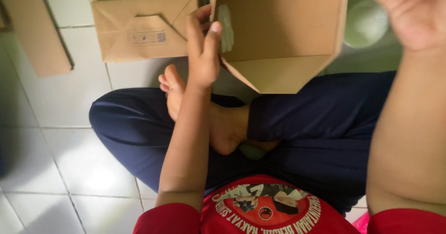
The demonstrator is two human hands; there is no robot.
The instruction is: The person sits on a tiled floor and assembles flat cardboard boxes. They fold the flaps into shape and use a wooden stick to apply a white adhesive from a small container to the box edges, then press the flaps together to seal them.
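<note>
Red sleeves fill the bottom edge. Upper centre, the left hand (203,48) pinches the left edge of a brown paper bag (283,34), thumb and fingers pressed together on it. At upper right, the right hand (409,11) has loosely curled fingers beside the bag; its grip cannot be told.

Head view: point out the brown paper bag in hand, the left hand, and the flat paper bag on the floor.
brown paper bag (283,34), head view, on its broad front panel.
left hand (203,53), head view, on the back of the hand gripping the bag's edge.
flat paper bag (139,22), head view, on its folded base flap.
</note>
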